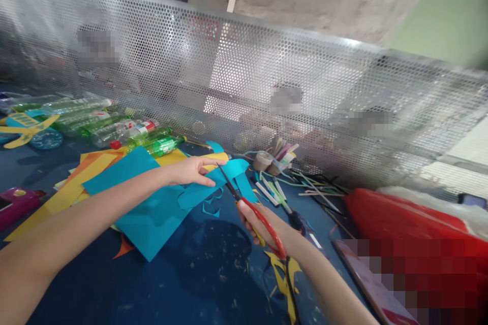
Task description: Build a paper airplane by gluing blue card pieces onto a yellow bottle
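My right hand [249,221] grips a pair of scissors [269,226] with red handles and dark blades. The blades point up and left, their tips close to my left fingers. Stretched over the sheets, my left hand [190,170] has its thumb and index finger apart, with nothing visible between them. Just below it lies a cut strip of blue paper [200,194], and a curled blue piece [234,167] sits right of the fingers. A large blue sheet [148,228] spreads under my left forearm. Small blue offcuts [211,208] lie between the hands.
Yellow paper [46,213] lies at left, beyond a magenta device [19,205]. Several plastic bottles [163,146] line the back, before a perforated metal screen [171,51]. Glue sticks [269,190], a red bag [404,213], a tablet [366,279] and yellow scraps [280,274] are at right.
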Motion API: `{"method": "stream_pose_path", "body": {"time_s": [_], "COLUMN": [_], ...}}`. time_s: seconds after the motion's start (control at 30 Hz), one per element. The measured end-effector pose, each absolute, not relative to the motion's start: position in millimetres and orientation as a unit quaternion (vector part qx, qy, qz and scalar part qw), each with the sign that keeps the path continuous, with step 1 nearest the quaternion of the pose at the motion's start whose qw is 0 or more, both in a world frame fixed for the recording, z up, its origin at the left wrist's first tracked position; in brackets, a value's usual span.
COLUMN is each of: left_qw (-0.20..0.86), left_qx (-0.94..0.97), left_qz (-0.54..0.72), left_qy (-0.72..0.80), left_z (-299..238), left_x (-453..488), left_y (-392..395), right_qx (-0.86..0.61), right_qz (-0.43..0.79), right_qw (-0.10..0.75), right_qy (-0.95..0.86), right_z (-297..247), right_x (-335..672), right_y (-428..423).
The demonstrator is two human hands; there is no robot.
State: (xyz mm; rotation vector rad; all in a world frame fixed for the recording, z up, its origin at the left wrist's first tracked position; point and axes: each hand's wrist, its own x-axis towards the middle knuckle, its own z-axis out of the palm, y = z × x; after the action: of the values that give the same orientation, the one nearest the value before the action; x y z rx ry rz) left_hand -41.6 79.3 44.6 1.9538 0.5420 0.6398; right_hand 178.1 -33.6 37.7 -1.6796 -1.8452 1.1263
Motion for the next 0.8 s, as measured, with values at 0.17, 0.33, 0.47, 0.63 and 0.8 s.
{"method": "stream_pose_path", "body": {"time_s": [0.17, 0.33, 0.47, 0.63, 0.8], "left_qw": [0.491, 0.495, 0.502, 0.532, 0.519], "left_qx": [0.803, 0.8, 0.795, 0.781, 0.789], "left_qz": [0.267, 0.263, 0.265, 0.253, 0.258], "left_qy": [0.207, 0.215, 0.214, 0.208, 0.204], "left_z": [43.0, 42.4, 42.8, 43.1, 41.1], "left_x": [-41.3, -41.2, -41.3, -41.7, -43.4], "left_y": [80.7, 81.0, 80.7, 82.2, 86.7], "right_qx": [-0.605, -0.603, -0.599, -0.592, -0.604], "right_qz": [0.397, 0.396, 0.385, 0.388, 0.389], "right_qw": [0.199, 0.187, 0.172, 0.193, 0.196], "right_qy": [-0.661, -0.667, -0.681, -0.68, -0.668], "right_z": [39.4, 40.5, 38.6, 36.8, 35.4], "right_x": [177.4, 177.5, 178.6, 179.2, 177.6], "right_y": [-33.9, -33.4, -31.6, -31.7, -32.7]}}
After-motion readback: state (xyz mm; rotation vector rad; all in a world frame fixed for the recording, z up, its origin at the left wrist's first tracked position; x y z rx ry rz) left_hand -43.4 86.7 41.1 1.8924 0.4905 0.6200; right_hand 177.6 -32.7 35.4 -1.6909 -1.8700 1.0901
